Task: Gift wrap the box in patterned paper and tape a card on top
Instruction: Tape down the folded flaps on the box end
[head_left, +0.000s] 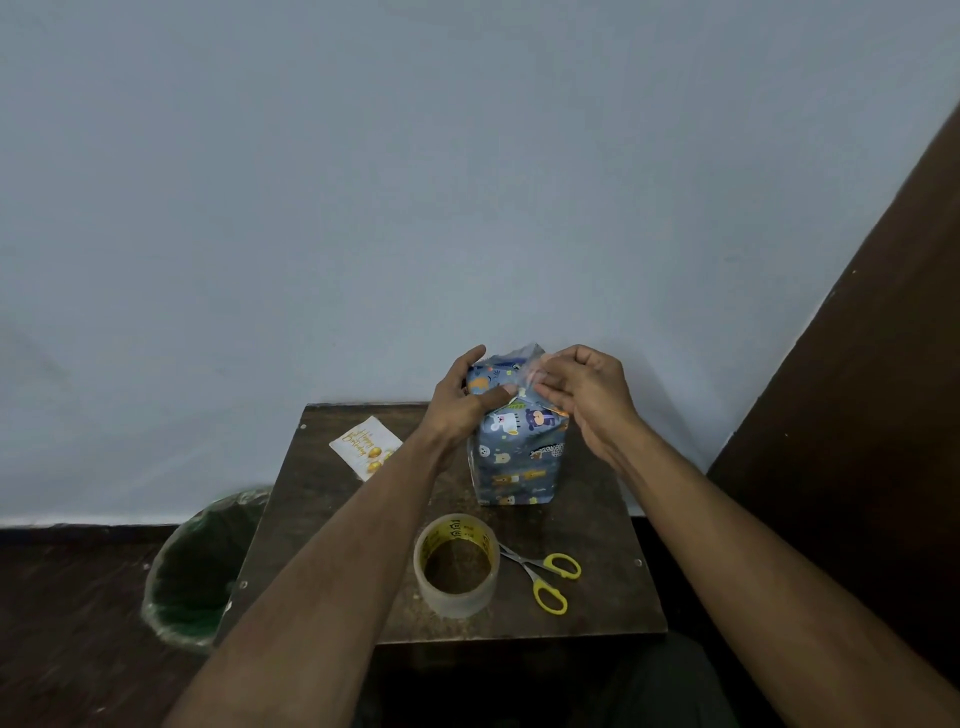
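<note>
The box (517, 457), wrapped in blue paper with cartoon animals, stands upright on the small dark table (332, 499). My left hand (462, 400) grips its upper left side, thumb pressing the folded top flap. My right hand (576, 389) pinches a clear strip of tape (530, 371) over the top fold. A white birthday card (365, 447) with gold lettering lies flat at the table's back left. The roll of clear tape (457, 564) stands in front of the box.
Yellow-handled scissors (545, 574) lie right of the tape roll. A green bin (202, 566) with a plastic liner stands on the floor left of the table. A pale wall rises right behind the table, and a dark wooden panel (857, 415) stands at right.
</note>
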